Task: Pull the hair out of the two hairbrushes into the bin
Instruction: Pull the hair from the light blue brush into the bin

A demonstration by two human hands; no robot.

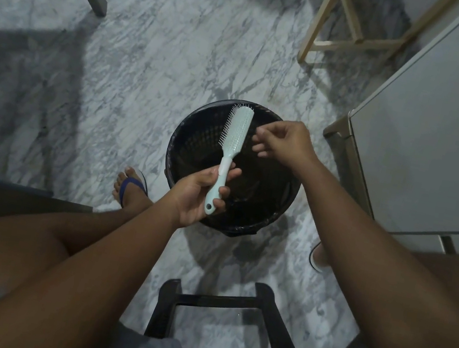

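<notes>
Holding the pale green hairbrush [235, 141] by its handle, my left hand [196, 195] has its fingers wrapped round the lower grip, with the brush head angled up and away over the open mouth of the black bin [198, 137]. My right hand [284, 142] hangs just beside the brush head, also over the bin, with its fingertips drawn together in a pinch; whether any hair is caught between them I cannot tell, since the strands would be too fine to show against the dark bin. The bristles face left, away from that hand.

I judge the brush to be light, stiff plastic, so a modest grip on the handle should steady it. Hair is soft, near weightless and clings, so I would take hold of it low, at the base of the bristles, and draw it along their length rather than across, or it may snag or tear into bits. Loose strands may stick to the fingers, so rubbing them off low over the bin seems wise. The second brush is not in view. The bin stands on the marble floor [136, 71] between my feet.
</notes>
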